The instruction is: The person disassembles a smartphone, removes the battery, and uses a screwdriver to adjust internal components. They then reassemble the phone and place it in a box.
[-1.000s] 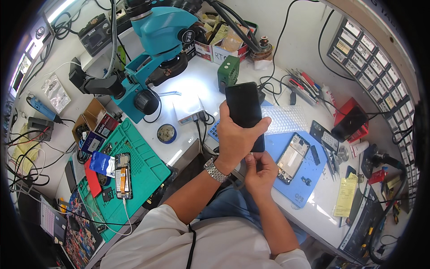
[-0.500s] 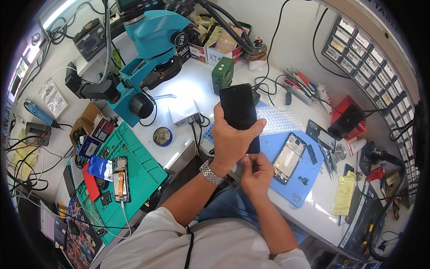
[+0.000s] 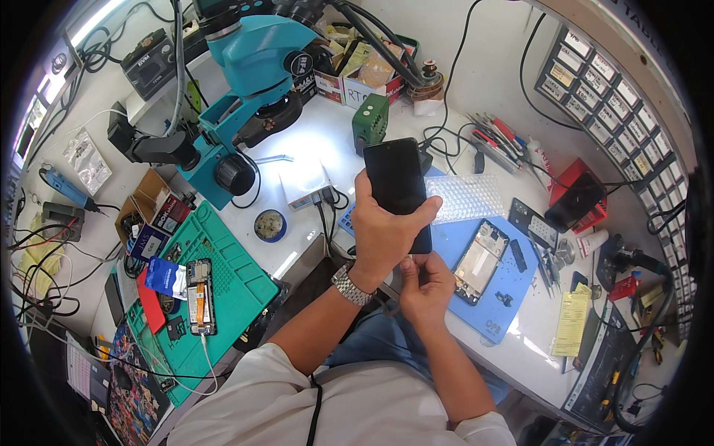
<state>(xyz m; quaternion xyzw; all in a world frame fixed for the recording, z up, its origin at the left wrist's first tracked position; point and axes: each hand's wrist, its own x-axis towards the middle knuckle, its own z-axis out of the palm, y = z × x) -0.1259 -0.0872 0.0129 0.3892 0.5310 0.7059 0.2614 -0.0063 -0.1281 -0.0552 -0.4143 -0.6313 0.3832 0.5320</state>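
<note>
My left hand (image 3: pixel 390 230) is closed around a black smartphone (image 3: pixel 394 178), its thumb across the lower right of the dark screen. Just below the phone's bottom edge, my right hand (image 3: pixel 427 288) is closed in a pinch; whatever its fingertips hold is too small and covered to name. To the right, an opened phone frame (image 3: pixel 481 262) lies on a blue mat (image 3: pixel 487 316), with small dark parts beside it. On the green mat (image 3: pixel 234 286) at the left rests another opened phone (image 3: pixel 201 297), with an orange flex strip and a white cable (image 3: pixel 209 355) at its lower end.
A teal microscope (image 3: pixel 256 56) stands at the back left above a brightly lit spot. A round tin (image 3: pixel 270 225) sits near the front edge. Bubble wrap (image 3: pixel 467 198) lies behind the phone frame. Tweezers and pens (image 3: pixel 494 141), a red box (image 3: pixel 576 193) and cables crowd the right side.
</note>
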